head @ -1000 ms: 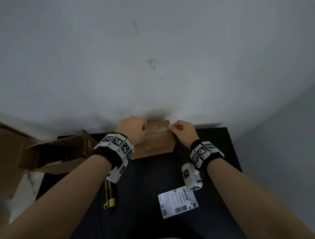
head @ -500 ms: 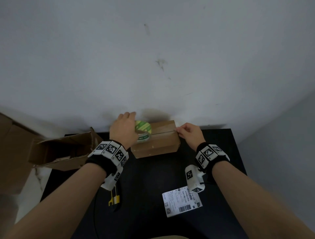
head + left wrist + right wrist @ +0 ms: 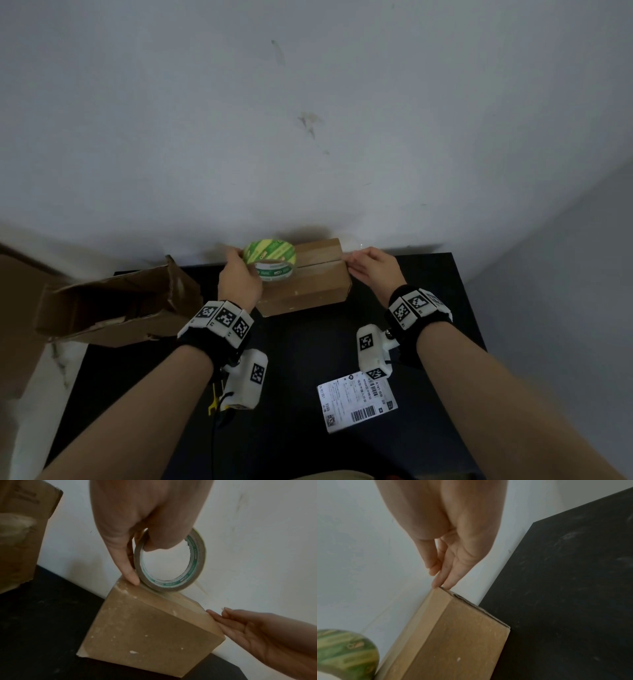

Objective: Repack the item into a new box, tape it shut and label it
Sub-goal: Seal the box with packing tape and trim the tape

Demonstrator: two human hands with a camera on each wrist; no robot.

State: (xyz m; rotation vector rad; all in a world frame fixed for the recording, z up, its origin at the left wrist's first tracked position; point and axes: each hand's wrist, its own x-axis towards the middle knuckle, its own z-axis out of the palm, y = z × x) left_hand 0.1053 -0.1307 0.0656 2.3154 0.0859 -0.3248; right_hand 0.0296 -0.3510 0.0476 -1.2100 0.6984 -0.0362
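The small closed brown cardboard box [image 3: 305, 279] sits at the black table's [image 3: 428, 308] far edge. The left hand [image 3: 239, 282] grips the green tape roll [image 3: 270, 260] at its left end; the right hand's [image 3: 373, 270] straight fingertips [image 3: 440, 584] press the right end, so the seam's long axis runs between them.

shipping label [image 3: 358, 402]: barcode and printed lines, too small to read | tape roll [image 3: 270, 260]: green print, blurred, unreadable | wrist bands: black-and-white square markers only
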